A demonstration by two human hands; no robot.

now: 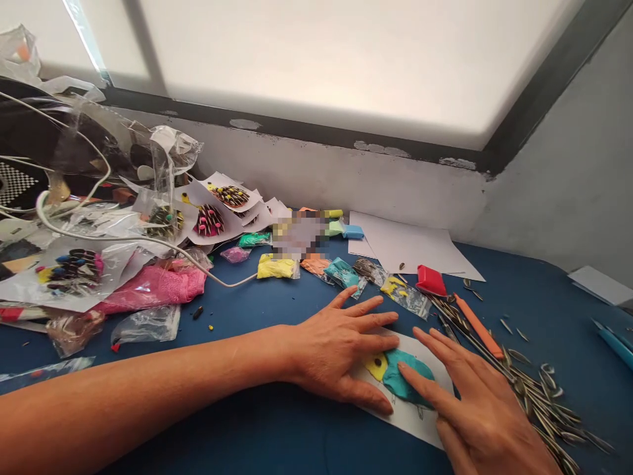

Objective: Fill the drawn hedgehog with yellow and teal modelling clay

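A white sheet of paper lies on the table in front of me, with pencil lines on it. On it sits a flattened patch of teal modelling clay, joined to a smaller yellow clay piece bearing a dark dot. My left hand rests flat, fingers spread, over the paper's left end, holding nothing. From the right, my right hand reaches over the sheet with fingers stretched out; its index fingertip touches the teal clay. Part of the paper is hidden beneath both hands.
Sunflower seeds are heaped on the right beside an orange-handled tool. Clay packets, including a yellow one and a red one, line the back. Seed-covered clay pictures, a pink cloth and a white cable crowd the left.
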